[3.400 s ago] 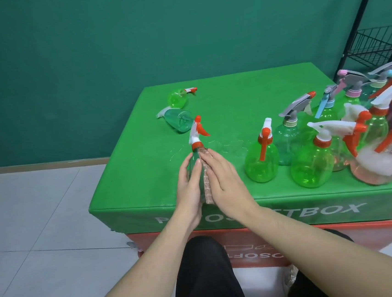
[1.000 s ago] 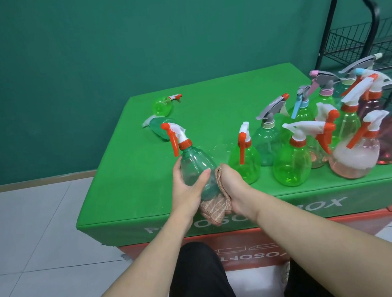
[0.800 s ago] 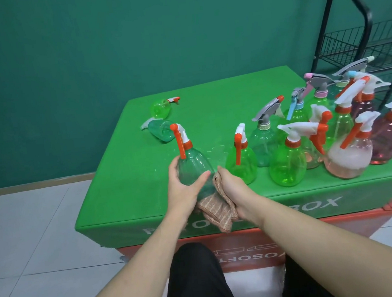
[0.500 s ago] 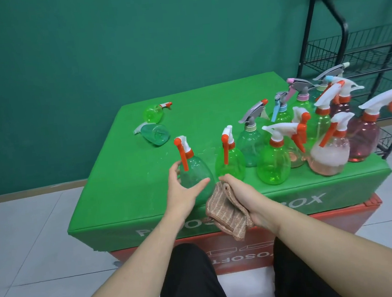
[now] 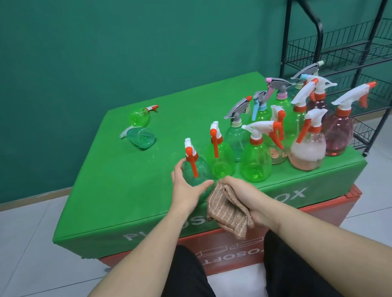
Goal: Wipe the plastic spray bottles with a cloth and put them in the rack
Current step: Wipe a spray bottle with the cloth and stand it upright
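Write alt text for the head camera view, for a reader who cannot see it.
A person's left hand holds a teal spray bottle upright on a green table, while the right hand grips a striped cloth. More spray bottles crowd the right; two lie toppled at the back, near a black wire rack.

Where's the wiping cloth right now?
In the head view, the striped cloth hangs from the right hand at the table's near edge, beside the held bottle.
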Available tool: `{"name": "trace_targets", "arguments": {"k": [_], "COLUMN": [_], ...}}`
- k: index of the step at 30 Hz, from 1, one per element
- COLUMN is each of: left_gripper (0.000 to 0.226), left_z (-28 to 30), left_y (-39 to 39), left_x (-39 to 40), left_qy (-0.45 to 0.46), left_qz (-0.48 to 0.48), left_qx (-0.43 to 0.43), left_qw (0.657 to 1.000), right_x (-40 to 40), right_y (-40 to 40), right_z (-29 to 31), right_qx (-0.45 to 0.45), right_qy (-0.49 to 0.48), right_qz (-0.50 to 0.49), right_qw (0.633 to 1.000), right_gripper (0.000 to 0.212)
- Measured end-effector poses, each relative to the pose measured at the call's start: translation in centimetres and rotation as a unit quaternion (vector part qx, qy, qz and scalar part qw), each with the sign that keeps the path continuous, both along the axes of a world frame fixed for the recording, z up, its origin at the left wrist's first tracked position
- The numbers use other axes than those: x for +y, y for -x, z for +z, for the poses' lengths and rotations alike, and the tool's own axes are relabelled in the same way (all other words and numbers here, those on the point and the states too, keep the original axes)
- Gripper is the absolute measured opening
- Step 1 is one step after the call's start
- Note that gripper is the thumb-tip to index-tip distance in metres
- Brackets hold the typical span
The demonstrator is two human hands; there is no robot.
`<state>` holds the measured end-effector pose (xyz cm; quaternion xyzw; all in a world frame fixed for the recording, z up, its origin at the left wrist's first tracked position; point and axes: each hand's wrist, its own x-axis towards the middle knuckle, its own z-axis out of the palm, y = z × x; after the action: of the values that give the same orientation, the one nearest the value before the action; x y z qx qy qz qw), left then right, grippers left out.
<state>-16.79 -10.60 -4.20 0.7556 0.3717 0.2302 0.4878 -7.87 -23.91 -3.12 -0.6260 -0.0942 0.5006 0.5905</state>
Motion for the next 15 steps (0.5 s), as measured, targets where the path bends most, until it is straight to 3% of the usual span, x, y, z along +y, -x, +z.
{"name": "trace_targets", "arguments": {"k": [15], "left_gripper": [0.116], "left_z": [-0.6], "left_y": [-1.0], "left_x": [0.7], "left_qy": [0.012], "left_qz": [-0.015], "left_qx": [0.010], "left_qw": [1.000], "right_x": [0.3], "right_y": [0.0], "right_z": [-0.8], "right_qx": [0.007], "right_qy": [-0.003], "right_qz": [-0.003], "right_qw": [1.000], "right_gripper": [0.022]}}
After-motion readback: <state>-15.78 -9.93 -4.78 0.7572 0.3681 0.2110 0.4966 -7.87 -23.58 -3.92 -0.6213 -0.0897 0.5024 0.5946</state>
